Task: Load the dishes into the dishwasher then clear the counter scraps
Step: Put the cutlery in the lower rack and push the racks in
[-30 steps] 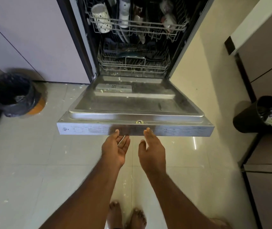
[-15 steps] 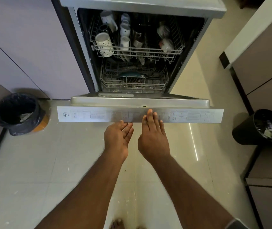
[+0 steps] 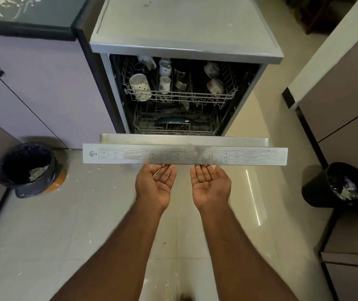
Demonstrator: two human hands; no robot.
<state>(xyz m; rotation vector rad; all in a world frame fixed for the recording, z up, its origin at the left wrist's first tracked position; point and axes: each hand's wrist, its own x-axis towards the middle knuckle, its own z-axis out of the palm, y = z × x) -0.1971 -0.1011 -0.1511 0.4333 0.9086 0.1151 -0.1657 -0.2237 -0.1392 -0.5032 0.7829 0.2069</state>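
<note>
The dishwasher (image 3: 186,46) stands open ahead, its steel door (image 3: 184,153) partly raised so that I see mainly its top edge with a printed label. My left hand (image 3: 156,185) and my right hand (image 3: 210,185) are palm up with straight fingers, fingertips under the door's edge near its middle. Inside, the upper rack (image 3: 180,95) holds several mugs and cups, among them a spotted white mug (image 3: 140,86). The lower rack (image 3: 175,124) holds a teal dish (image 3: 171,121).
A black-lined bin (image 3: 28,168) with scraps stands on the floor at the left, a black bin (image 3: 339,185) at the right. Lilac cabinets flank the dishwasher on the left, grey cabinets on the right. A dark countertop (image 3: 25,11) with white scraps lies top left. Crumbs dot the tiles.
The door has swung up from flat to partly raised. Both hands turned from palm down to palm up under its edge, and the view has pulled back and up.
</note>
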